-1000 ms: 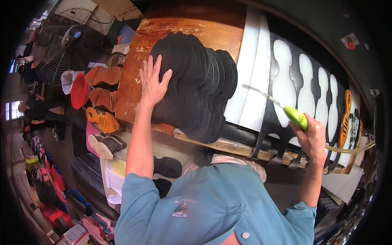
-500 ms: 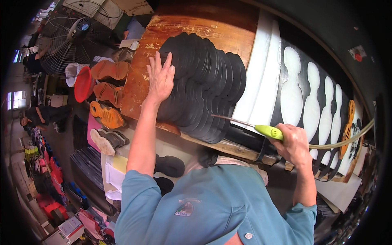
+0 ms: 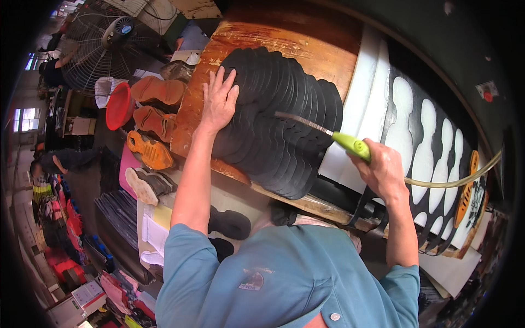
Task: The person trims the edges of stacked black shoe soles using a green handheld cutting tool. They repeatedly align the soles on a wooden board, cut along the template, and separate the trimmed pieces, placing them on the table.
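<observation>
Black shoe soles point(image 3: 262, 147) lie overlapped like shingles in rows on a brown wooden board point(image 3: 306, 41). My left hand point(image 3: 220, 104) rests flat with spread fingers on the left edge of the soles. In my right hand point(image 3: 385, 170) is a hose-fed tool point(image 3: 350, 145) with a lime-green handle and a long, thin tip. Its tip reaches left over the middle of the soles; I cannot tell whether it touches them. A pale yellowish hose point(image 3: 454, 183) runs right from behind that hand.
White sheets point(image 3: 358, 109) and white sole-shaped pieces point(image 3: 421, 147) on black lie to the right. Orange-brown soles point(image 3: 156, 90), a red bowl point(image 3: 119, 106) and a wire-caged fan point(image 3: 117, 35) stand left. More black soles point(image 3: 229, 224) lie near my left arm.
My right hand has moved slightly left and up, carrying the tool's tip farther over the soles. The left hand stays at the soles' edge. The whole view has shifted a little.
</observation>
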A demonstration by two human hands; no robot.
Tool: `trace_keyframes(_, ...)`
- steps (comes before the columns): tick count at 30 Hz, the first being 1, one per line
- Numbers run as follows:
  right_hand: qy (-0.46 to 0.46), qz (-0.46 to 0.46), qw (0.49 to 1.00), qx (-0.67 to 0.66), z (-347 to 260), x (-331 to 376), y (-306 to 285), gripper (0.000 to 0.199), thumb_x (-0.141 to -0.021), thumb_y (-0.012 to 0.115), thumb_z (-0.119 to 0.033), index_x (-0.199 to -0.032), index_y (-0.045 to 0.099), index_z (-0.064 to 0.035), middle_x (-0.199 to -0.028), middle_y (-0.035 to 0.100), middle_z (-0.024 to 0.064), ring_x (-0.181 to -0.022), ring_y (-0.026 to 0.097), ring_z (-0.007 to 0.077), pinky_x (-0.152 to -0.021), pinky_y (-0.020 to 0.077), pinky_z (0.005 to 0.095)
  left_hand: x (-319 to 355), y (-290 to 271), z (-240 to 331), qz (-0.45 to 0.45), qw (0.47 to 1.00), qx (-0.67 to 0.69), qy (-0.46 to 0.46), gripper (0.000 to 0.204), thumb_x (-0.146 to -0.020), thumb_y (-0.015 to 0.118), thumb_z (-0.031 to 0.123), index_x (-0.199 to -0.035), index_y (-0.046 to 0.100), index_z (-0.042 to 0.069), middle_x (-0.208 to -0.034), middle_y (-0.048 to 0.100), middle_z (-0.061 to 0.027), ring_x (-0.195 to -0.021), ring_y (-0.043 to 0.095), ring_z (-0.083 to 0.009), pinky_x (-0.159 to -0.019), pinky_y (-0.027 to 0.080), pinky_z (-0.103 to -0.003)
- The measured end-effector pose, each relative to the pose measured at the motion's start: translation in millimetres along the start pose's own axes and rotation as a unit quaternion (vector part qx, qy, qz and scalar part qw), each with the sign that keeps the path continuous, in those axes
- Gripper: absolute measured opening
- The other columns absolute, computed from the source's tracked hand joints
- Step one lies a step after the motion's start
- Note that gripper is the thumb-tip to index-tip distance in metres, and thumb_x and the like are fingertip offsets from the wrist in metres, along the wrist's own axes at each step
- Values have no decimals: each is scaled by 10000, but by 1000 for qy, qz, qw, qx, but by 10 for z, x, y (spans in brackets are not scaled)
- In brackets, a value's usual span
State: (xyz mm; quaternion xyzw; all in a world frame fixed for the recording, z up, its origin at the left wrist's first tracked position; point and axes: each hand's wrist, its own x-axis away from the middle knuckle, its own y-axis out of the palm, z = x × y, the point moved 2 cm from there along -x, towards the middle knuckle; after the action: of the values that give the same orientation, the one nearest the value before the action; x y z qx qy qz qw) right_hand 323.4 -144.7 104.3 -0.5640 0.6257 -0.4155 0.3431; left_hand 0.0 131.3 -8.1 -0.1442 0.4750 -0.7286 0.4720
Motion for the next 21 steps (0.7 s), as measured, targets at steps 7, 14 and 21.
trace_keyframes(7, 36, 39, 998, -38, -39, -392, -2, 241, -952, 790, -240, -993, 699, -21, -826, 714, 244, -781, 699, 461, -687, 544, 503, -108, -72, -98, -5, 997, -44, -66, 531, -1147, 366, 492, -1612, 517, 284, -1749, 254, -239, -1627, 122, -497, -1297, 44, -649)
trace_keyframes(14, -4, 10, 1000, -20, -202, -598, 157, 250, -939, 780, -247, -1024, 690, -30, -815, 731, 222, -794, 720, 437, -724, 571, 525, -161, -144, -222, -22, 998, -35, -55, 587, -1152, 333, 521, -1643, 462, 226, -1767, 242, -189, -1637, 135, -452, -1299, 55, -647)
trace_keyframes(21, -18, 6, 1000, -9, -263, -676, 151, 239, -947, 773, -259, -1024, 694, -47, -838, 740, 216, -788, 721, 437, -727, 577, 519, -160, -145, -357, 0, 994, -106, -42, 595, -1152, 345, 520, -1635, 465, 196, -1749, 286, -188, -1622, 180, -466, -1304, 108, -614)
